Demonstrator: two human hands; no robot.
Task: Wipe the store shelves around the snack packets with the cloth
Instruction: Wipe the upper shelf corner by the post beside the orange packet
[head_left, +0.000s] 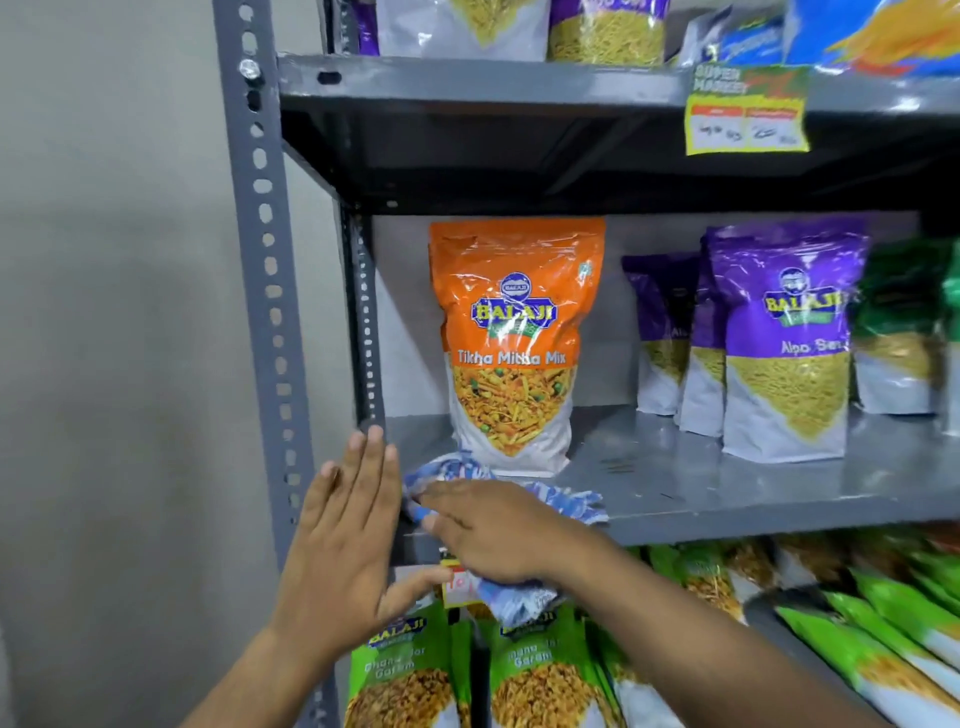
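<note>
Hand (493, 530), right one, flat on cloth (571, 506)

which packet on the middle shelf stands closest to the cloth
The orange Balaji Tikha Mitha Mix packet, directly behind the blue-and-white cloth under the right hand. The purple packets stand farther right.

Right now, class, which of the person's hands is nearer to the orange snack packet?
Right. The right hand presses the cloth directly before the orange snack packet's base; the left hand, open, is off to its left beside the shelf upright.
</note>
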